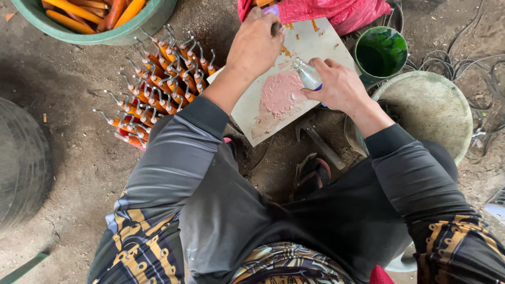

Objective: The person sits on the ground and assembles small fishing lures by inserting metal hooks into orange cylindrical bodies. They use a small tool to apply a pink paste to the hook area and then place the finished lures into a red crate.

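A small clear bottle is gripped by the right hand, tilted over pink paste on the board; looks light, slick, best held mid-body. Left hand fingers are closed around a thin tool.

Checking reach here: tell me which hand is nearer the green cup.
Right. The right hand sits just left of the green cup, holding a small bottle; the left hand is farther left across the board.

Left hand fisted, right hand curled in grip, arms extended.
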